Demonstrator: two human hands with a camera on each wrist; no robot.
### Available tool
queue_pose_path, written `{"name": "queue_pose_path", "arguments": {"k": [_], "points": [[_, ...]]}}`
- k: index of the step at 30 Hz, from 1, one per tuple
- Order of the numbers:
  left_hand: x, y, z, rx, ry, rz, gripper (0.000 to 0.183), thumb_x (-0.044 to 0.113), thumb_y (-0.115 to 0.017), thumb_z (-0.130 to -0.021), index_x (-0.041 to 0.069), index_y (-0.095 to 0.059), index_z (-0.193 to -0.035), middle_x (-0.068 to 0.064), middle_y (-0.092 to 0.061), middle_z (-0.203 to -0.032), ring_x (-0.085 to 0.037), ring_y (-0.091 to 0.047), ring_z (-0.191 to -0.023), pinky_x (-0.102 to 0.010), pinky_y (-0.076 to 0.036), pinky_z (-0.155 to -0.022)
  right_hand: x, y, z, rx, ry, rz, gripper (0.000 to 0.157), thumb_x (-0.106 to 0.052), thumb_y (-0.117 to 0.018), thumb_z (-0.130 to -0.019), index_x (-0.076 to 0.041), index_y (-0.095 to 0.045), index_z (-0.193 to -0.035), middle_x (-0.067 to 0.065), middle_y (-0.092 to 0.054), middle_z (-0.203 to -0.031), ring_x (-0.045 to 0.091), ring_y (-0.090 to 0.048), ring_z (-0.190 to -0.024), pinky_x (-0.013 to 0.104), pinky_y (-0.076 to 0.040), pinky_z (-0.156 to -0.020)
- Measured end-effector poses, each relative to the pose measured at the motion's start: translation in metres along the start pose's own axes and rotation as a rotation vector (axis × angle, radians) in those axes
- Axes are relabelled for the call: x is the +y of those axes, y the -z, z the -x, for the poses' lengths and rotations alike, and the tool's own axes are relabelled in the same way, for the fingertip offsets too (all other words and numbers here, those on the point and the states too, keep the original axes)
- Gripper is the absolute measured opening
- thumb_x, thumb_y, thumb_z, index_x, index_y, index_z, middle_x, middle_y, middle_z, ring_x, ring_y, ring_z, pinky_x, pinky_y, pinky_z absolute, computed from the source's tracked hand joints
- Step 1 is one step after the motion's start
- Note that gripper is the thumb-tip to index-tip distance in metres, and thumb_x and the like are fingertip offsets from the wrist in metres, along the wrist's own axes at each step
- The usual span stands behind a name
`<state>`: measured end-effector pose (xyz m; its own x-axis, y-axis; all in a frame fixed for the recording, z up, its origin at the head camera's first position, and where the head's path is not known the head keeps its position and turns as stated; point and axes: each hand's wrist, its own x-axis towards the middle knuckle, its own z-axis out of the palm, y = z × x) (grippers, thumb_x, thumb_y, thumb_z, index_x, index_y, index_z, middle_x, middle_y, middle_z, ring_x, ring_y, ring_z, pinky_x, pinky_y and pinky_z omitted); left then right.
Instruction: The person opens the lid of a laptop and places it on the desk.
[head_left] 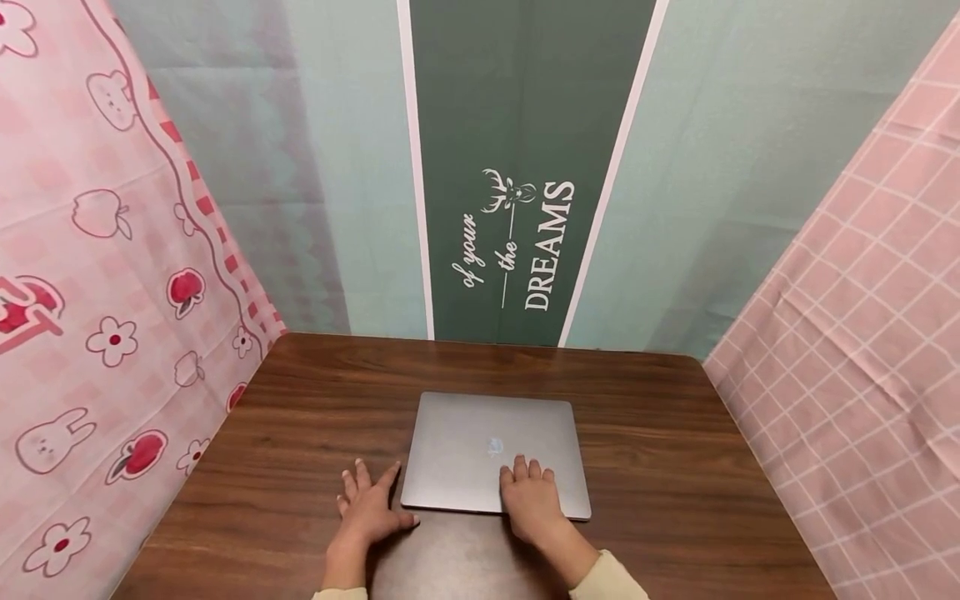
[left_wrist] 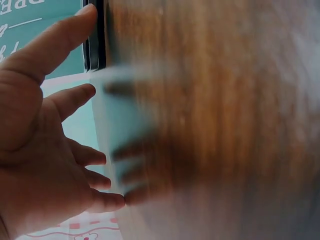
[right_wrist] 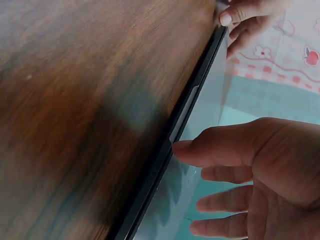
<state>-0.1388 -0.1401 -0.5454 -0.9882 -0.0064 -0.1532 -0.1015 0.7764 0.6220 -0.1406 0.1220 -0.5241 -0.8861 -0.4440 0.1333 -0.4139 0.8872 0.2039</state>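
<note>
A grey laptop [head_left: 457, 450] lies closed on the wooden table, a pale logo in the middle of its lid. Beside its front left corner is my left hand [head_left: 367, 508], fingers spread and fingertips at the tabletop, the thumb right by the corner. In the left wrist view that hand [left_wrist: 45, 135] holds nothing. My right hand [head_left: 532, 500] reaches over the front part of the lid with its fingers extended. The right wrist view has its thumb [right_wrist: 215, 145] at the laptop's front edge [right_wrist: 182, 117], by the shallow notch.
The brown wooden table [head_left: 660, 467] has rounded far corners. Behind it hangs a green curtain [head_left: 517, 100] with white lettering. A pink patterned cloth [head_left: 142, 350] hangs on the left, and a pink checked cloth [head_left: 862, 317] on the right.
</note>
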Motion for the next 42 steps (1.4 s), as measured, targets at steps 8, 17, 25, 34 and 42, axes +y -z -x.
{"name": "queue_pose_path", "arguments": {"k": [8, 17, 25, 34, 42], "points": [[0.002, -0.004, -0.002, 0.021, -0.022, -0.046, 0.082, 0.032, -0.084, -0.061, 0.008, -0.052, -0.132, -0.04, -0.011, -0.142, -0.064, -0.003, -0.124, -0.077, -0.006, -0.087, -0.011, 0.003, -0.008, -0.07, 0.001, -0.022, 0.063, -0.017, -0.083, -0.06, -0.007, -0.06, -0.118, 0.022, -0.056, -0.117, 0.041, -0.053, -0.103, 0.051, -0.045, -0.073], [0.003, -0.006, -0.004, 0.033, -0.023, -0.08, 0.075, 0.035, -0.083, -0.063, 0.01, -0.056, -0.129, -0.042, -0.017, -0.139, -0.067, -0.007, -0.121, -0.079, -0.009, -0.084, -0.022, -0.004, -0.014, -0.075, 0.014, -0.016, 0.06, -0.014, -0.082, -0.065, -0.01, -0.059, -0.12, 0.023, -0.054, -0.118, 0.039, -0.052, -0.104, 0.05, -0.047, -0.066], [0.003, -0.007, -0.003, 0.032, -0.013, -0.092, 0.073, 0.033, -0.082, -0.064, 0.01, -0.056, -0.128, -0.041, -0.019, -0.139, -0.066, -0.009, -0.122, -0.079, -0.01, -0.084, -0.029, -0.011, -0.016, -0.032, 0.016, -0.077, 0.056, -0.004, -0.079, -0.066, -0.005, -0.058, -0.118, 0.026, -0.055, -0.114, 0.041, -0.053, -0.1, 0.044, -0.05, -0.055], [0.004, -0.006, -0.002, 0.026, -0.004, -0.096, 0.073, 0.034, -0.082, -0.064, 0.01, -0.057, -0.128, -0.041, -0.019, -0.139, -0.066, -0.009, -0.122, -0.079, -0.01, -0.084, -0.029, -0.008, -0.018, -0.03, 0.03, -0.135, 0.05, 0.002, -0.074, -0.069, -0.001, -0.058, -0.116, 0.029, -0.054, -0.111, 0.042, -0.051, -0.096, 0.039, -0.049, -0.044], [0.005, -0.006, -0.005, 0.03, -0.005, -0.087, 0.074, 0.035, -0.083, -0.063, 0.01, -0.057, -0.128, -0.041, -0.02, -0.139, -0.066, -0.008, -0.122, -0.079, -0.01, -0.084, -0.024, 0.0, -0.022, -0.037, 0.121, 0.004, 0.051, -0.006, -0.081, -0.066, -0.001, -0.059, -0.112, 0.023, -0.055, -0.101, 0.033, -0.053, -0.085, 0.03, -0.049, -0.047]]}}
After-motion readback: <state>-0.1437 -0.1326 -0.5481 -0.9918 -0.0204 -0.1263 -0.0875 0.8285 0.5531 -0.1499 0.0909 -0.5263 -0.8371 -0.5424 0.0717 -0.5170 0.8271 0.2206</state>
